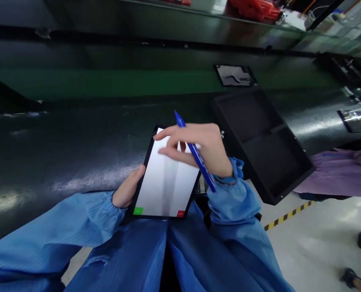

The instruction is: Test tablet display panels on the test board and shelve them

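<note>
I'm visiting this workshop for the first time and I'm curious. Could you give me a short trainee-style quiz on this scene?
1. What does the right hand hold? A) a ruler B) a blue pen C) a screwdriver
2. True or false: the left hand grips the edge of a tablet.
3. What colour is the button at the tablet's lower right corner?

Key: 1. B; 2. true; 3. red
</note>
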`<state>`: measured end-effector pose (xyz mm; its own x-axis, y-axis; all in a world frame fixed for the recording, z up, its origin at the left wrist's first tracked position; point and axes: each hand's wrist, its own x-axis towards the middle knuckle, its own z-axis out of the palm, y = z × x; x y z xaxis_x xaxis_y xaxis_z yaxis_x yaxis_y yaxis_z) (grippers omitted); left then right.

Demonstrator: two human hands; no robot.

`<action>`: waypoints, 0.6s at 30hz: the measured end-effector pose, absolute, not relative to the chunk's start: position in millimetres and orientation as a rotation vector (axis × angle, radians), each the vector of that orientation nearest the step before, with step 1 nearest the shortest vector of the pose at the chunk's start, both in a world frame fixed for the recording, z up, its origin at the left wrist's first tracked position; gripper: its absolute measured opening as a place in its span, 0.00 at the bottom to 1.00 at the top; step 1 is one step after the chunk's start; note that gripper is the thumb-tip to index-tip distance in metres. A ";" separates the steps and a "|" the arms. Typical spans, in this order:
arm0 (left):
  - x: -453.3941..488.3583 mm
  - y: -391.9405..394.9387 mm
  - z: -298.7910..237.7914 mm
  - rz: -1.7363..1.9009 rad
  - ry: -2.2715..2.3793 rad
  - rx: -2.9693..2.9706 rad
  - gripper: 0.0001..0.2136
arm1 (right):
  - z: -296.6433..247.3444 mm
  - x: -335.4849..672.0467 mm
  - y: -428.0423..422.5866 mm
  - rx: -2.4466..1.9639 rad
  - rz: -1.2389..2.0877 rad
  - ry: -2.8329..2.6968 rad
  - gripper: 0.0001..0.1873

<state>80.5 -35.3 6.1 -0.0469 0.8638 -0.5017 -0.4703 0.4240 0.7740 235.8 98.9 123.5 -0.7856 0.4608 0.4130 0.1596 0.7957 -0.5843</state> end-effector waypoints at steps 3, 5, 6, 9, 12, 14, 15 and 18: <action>77.4 -36.4 3.3 1.103 1.167 0.459 0.27 | 111.6 229.5 116.4 -0.613 0.888 -2.100 0.14; 75.8 -37.1 0.4 1.099 1.187 0.445 0.27 | 101.0 242.8 123.9 -0.593 1.047 -1.951 0.06; 75.5 -37.4 -0.5 1.099 1.197 0.435 0.27 | 95.2 252.0 126.8 -0.559 1.109 -1.943 0.12; 77.0 -37.0 1.8 1.112 1.181 0.372 0.26 | 76.6 276.5 134.8 -0.520 1.150 -2.081 0.32; 80.3 -33.9 12.3 1.118 1.149 0.216 0.22 | 59.3 283.6 144.3 -0.546 1.175 -2.114 0.33; 82.2 -30.2 22.5 1.069 1.157 0.066 0.21 | 49.5 279.3 151.9 -0.557 1.253 -2.037 0.33; 82.8 -27.9 28.0 1.034 1.162 -0.007 0.21 | 44.9 275.7 155.7 -0.569 1.299 -1.985 0.33; 83.8 -21.0 43.7 0.946 1.177 -0.157 0.23 | 32.1 264.0 164.8 -0.638 1.429 -1.845 0.30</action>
<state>83.8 -21.0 43.7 0.0627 0.5464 -0.8352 -0.6983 0.6219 0.3544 264.0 164.8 32.1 -0.6285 0.7426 0.2314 -0.0387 0.2672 -0.9629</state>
